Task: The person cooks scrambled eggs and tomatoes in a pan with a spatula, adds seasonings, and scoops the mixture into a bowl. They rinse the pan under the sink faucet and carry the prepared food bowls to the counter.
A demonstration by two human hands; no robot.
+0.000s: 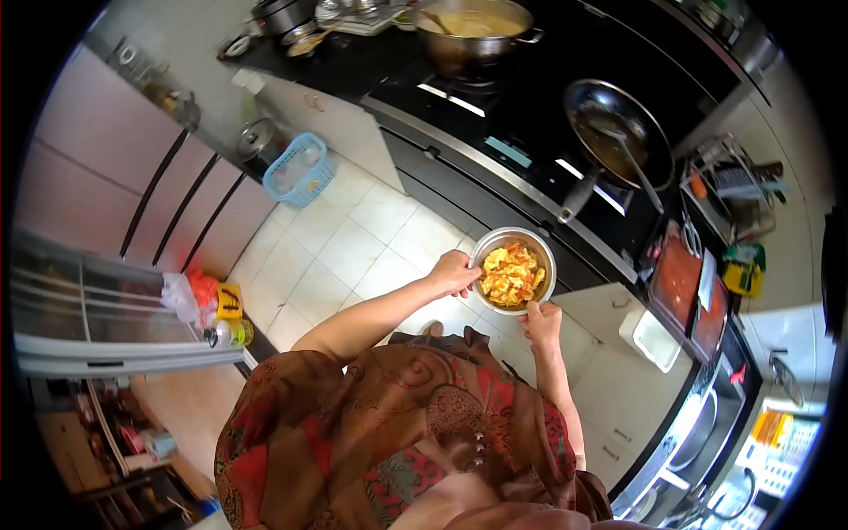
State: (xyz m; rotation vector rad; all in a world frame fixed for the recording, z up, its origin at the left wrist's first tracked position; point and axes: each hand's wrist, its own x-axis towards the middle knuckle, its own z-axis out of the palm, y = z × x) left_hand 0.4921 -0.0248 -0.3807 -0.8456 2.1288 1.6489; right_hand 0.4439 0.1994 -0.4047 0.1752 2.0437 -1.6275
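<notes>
Between my two hands is a round metal bowl (549,256) of scrambled eggs (512,272) mixed with orange-red pieces, perhaps tomato. My left hand (454,273) grips the bowl's left rim, fingers closed. At the lower right of the bowl, my right hand (541,323) holds the rim with its fingers bent round the edge. The bowl is in front of my body, above the floor and just short of the stove front. A frying pan (596,106) with a metal spatula (638,159) in it sits on the stove, beyond my hands.
A large pot (468,55) of pale liquid stands on the far burner. On the right are a red-brown cutting board (680,278) with a knife (706,281) and a white tray (651,339). A blue basket (301,170) rests on the tiled floor (353,247).
</notes>
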